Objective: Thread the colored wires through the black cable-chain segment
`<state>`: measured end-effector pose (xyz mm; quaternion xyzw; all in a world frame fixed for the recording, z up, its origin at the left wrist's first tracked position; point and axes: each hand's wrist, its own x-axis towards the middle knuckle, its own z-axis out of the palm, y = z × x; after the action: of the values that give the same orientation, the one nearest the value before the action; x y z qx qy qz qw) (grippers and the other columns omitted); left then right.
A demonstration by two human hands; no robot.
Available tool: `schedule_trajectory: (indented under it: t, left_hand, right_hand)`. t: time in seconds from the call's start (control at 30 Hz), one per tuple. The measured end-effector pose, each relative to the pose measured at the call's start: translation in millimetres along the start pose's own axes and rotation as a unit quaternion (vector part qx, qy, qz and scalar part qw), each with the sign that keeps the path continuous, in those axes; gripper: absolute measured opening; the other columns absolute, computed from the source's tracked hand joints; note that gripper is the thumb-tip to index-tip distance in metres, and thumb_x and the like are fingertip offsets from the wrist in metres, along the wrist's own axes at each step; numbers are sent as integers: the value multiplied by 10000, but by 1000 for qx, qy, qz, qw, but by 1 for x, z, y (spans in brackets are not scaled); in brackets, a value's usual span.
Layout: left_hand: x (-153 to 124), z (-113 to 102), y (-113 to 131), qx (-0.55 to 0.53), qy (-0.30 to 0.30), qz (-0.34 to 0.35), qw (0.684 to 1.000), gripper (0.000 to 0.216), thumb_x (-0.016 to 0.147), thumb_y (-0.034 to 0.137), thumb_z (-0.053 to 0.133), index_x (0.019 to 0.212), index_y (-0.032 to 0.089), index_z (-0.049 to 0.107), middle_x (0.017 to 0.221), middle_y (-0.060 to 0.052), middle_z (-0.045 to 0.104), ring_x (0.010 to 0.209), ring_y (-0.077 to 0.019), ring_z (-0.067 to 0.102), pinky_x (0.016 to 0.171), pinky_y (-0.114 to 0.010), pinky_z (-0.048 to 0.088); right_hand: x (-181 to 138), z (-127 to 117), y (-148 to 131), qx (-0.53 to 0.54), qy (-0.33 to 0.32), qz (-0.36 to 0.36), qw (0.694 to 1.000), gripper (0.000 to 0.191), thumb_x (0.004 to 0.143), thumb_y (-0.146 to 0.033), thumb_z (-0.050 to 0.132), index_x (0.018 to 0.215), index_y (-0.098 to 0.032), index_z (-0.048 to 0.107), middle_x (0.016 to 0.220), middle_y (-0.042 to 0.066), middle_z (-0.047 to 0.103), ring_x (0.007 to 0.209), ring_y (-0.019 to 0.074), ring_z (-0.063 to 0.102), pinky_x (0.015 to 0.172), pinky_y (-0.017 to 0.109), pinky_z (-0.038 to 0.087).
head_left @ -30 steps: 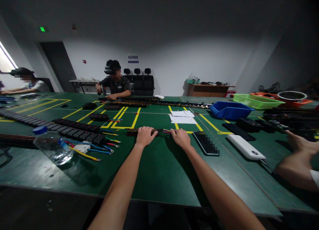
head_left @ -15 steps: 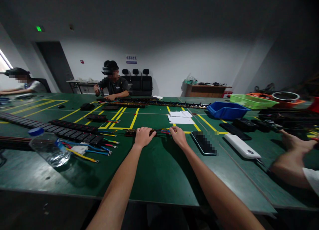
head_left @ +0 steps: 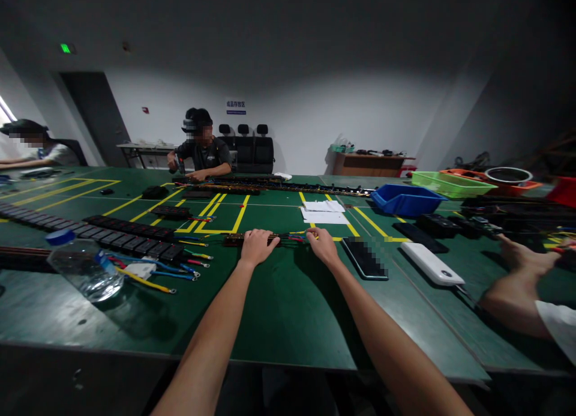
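My left hand (head_left: 257,247) is closed over a short dark terminal strip (head_left: 232,239) lying on the table, its thumb along the near side. From the strip's right end run several coloured wires (head_left: 293,238) in red, blue, black and yellow. At their far ends, my right hand (head_left: 321,245) has its fingers pinched together on the wires; the fingertips hide the exact grip. To the left lie long black segmented strips (head_left: 135,243) with ring-ended wires, and a smaller black block (head_left: 171,212) with leads. White papers (head_left: 324,212) rest beyond my right hand.
A water bottle (head_left: 85,269) leans at the left. Right of my hands are a phone (head_left: 365,259), a white power bank (head_left: 432,263) and a blue bin (head_left: 407,201). A co-worker's arm (head_left: 517,287) reaches in from the right; another person (head_left: 204,149) holds a power tool across the table (head_left: 279,320).
The view has shifted slightly, so the scene sits a little further left. My hands keep nearly the same pose on the strip and wires.
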<state>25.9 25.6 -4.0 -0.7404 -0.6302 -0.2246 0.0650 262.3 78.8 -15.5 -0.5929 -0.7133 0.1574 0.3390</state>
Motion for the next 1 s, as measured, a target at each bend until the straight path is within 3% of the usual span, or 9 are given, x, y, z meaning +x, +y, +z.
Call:
schedule_trajectory:
  t: [0.13,0.3,0.4,0.57,0.7,0.87,1.0]
  left_hand:
    - [0,1,0,14,6,2,1000,528,1019,590,363,1130,217,720,1167,-95,735,1099,-280,625,997,-448,406]
    - [0,2,0,11,9,4,1000,521,1019,587,366,1121,222,723,1156,-90,739,1092,-280,630,996,-447,410]
    - [0,1,0,5,11,6,1000,523,1021,584,362,1120,218,723,1156,-90,739,1086,-279,632,998,-451,413]
    - [0,1,0,5,10,5,1000,532,1021,588,359,1113,213,724,1146,-93,742,1079,-279,636,999,-455,414]
    - [0,1,0,7,9,3,1000,540,1021,593,352,1128,215,722,1161,-99,739,1095,-283,633,1004,-454,410]
    - [0,2,-1,7,9,5,1000,546,1020,598,351,1127,212,722,1151,-100,741,1088,-285,635,999,-456,411]
    - [0,2,0,13,12,4,1000,535,1020,590,360,1124,212,723,1149,-100,742,1082,-283,635,987,-449,413]
  right_hand:
    - [-3,-2,-1,-54,-59,12,997,404,998,-410,441,1033,-194,780,1037,101,711,886,197,634,713,257,395]
    - [-4,3,-2,-56,-4,15,998,402,1005,-402,443,1132,-171,747,1067,135,710,884,204,633,698,261,388]
    - [-4,6,0,-40,7,13,999,400,999,-401,446,1070,-163,760,1033,138,712,885,211,635,730,271,409]
    - [2,6,0,54,60,-41,996,367,933,-316,467,1091,-136,745,1020,113,711,950,221,631,858,299,447]
    - [4,4,-4,100,71,-74,990,412,861,-240,455,1144,-128,733,1003,97,692,880,212,622,842,305,469]
    - [-3,1,-7,16,64,-31,997,392,911,-258,461,1188,-161,720,1059,103,674,954,217,621,858,291,454]
    - [-8,-2,-9,-60,15,11,998,369,976,-338,451,1170,-187,727,1099,122,675,994,224,631,823,277,440]
